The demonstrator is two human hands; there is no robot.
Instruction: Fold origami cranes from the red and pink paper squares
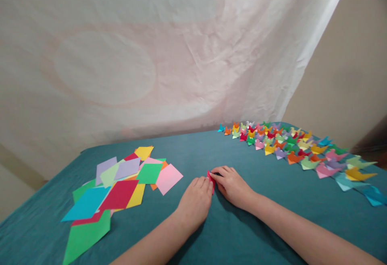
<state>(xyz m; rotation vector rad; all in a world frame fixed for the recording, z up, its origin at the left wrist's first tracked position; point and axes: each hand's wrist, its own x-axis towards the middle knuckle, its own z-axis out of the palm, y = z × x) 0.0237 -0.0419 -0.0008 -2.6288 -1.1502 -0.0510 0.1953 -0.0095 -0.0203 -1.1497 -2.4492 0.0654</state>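
We see 2 bare hands meeting near the front-centre of the teal cloth-covered worktop point(187, 148). The left hand point(195, 200) lies knuckles-up w/ fingers curled, its tips closed on the left edge of a small red folded paper piece point(211, 179). The right hand point(232, 186) comes in from the opp. side, fingers bent down over the same piece & pressing it vs. the cloth. Both hands pinch it between them, so most of it is hidden; only a red corner shows in the gap.

Left of the hands, apart from them, lies a loose overlapping spread of flat coloured paper squares point(121, 184): pink, green, red, yellow, lilac, light blue. At the right & far side, well apart from the hands, small folded coloured paper figures point(296, 148) stand in approx. rows curving along the worktop edge. Behind hangs a creased white cloth sheet point(151, 55); a beige wall point(347, 75) shows at right.
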